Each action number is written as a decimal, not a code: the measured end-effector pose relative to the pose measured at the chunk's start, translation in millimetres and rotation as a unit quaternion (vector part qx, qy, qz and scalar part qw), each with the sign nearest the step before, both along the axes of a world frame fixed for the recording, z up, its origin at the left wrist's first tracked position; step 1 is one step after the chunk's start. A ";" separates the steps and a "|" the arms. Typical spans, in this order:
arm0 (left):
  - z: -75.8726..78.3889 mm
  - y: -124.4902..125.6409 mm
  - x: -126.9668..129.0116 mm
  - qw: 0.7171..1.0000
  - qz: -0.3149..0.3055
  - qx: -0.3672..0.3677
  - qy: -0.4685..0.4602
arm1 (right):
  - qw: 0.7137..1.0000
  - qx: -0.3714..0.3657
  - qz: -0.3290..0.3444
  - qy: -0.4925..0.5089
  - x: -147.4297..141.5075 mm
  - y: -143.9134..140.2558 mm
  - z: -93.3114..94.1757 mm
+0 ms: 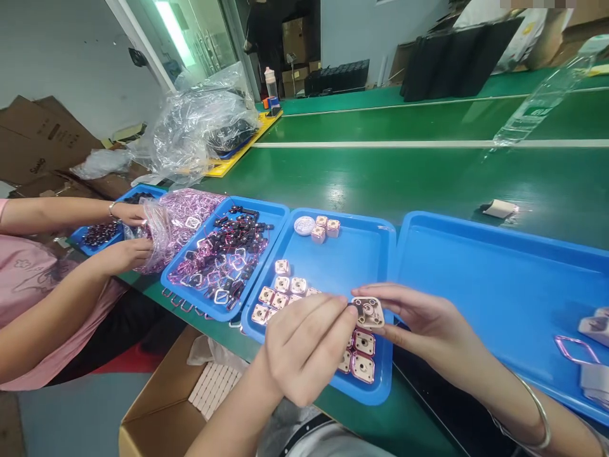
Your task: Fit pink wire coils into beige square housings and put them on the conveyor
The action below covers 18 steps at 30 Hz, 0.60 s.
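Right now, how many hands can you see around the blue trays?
4: the left hand at a square part, the right hand holding that part; a co-worker's upper hand and lower hand at a plastic bag.

This place looks like an assembly workshop in a factory. A long green worktable (428, 168) with white lines runs through the room, and along its near edge stand blue trays (354, 251), where many identical square housings (281, 284) and loose square frames (221, 296) are lying. Further left along this edge, a co-worker (28, 279) has both hands at a plastic bag (195, 206) full of pink parts. Below the near edge is an open carton (155, 406) with white pieces in rows; more cardboard (47, 136) is piled by the left wall.
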<state>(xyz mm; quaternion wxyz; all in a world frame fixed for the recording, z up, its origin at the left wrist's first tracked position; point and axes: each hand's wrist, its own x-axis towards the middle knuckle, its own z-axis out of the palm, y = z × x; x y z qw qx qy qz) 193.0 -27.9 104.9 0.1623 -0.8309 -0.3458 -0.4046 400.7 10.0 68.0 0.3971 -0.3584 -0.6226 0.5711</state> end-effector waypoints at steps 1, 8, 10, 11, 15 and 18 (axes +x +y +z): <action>2.1 -0.8 -0.2 1.000 0.000 -0.006 0.006 | 1.000 -0.001 -0.001 -0.002 0.1 -0.2 0.3; 7.6 -3.9 0.1 0.999 -0.039 -0.030 0.022 | 1.000 -0.008 -0.004 -0.006 -0.5 1.0 -1.9; 7.7 -5.2 0.6 0.998 -0.052 -0.034 0.027 | 1.000 -0.015 -0.005 0.004 -1.4 1.8 -2.0; 7.6 -6.1 1.0 0.997 -0.059 -0.033 0.030 | 1.000 -0.022 -0.004 0.012 -1.9 2.1 -1.6; 4.2 -9.2 2.8 0.996 -0.081 -0.033 0.028 | 0.998 -0.059 -0.005 0.032 -3.7 2.5 1.4; 0.9 -10.5 3.5 0.995 -0.089 -0.036 0.014 | 0.998 -0.062 -0.005 0.033 -4.1 2.3 2.1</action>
